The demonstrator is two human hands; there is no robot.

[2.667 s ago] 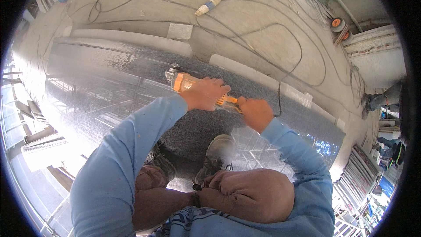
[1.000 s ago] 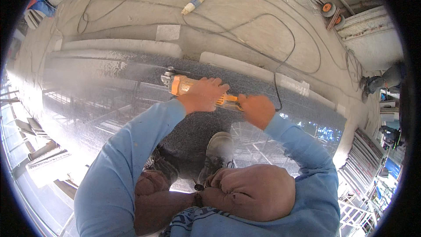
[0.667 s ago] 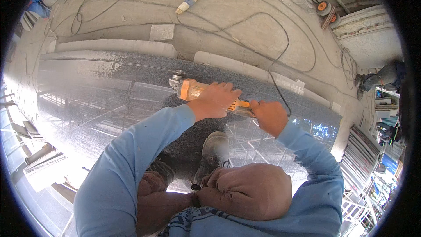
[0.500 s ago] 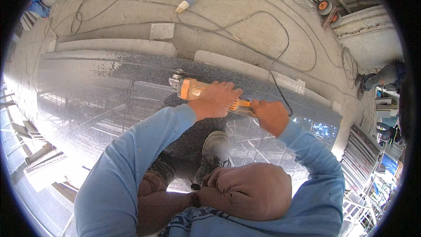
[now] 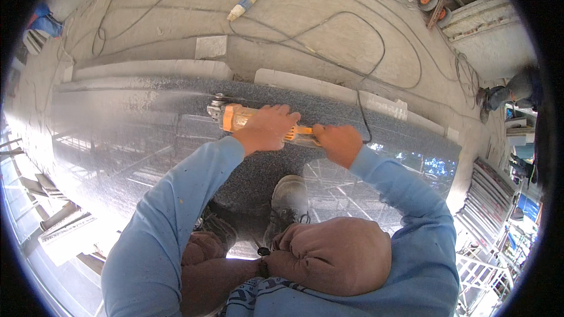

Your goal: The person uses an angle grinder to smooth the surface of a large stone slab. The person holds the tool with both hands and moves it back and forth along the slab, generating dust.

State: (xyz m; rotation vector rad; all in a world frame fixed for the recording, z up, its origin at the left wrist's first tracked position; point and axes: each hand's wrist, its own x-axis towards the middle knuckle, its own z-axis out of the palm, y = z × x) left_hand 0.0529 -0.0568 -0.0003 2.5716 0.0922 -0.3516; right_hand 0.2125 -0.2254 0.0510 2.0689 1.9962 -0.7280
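Both my hands grip an orange angle grinder (image 5: 236,118) held level over a dark speckled stone slab (image 5: 329,108). My left hand (image 5: 268,127) wraps round the grinder's body behind its metal head. Round the rear handle, where the black cord leaves, my right hand (image 5: 339,143) is closed. The grinder's head is at the slab's far part, over a long line cut along it. Pale dust sprays leftward from the disc and blurs the slab's left part. The disc itself is mostly hidden by its guard and the dust.
A black cord (image 5: 385,44) loops over the concrete floor beyond the slab, near a white-and-blue connector (image 5: 244,6). Pale stone strips (image 5: 158,70) line the slab's far edge. My shoe (image 5: 289,194) stands on the slab. Another person's leg (image 5: 499,97) shows at right, near stacked slabs (image 5: 483,191).
The grinder and both hands have moved left along the slab. The dust spray now spreads more thickly to the left of the disc.
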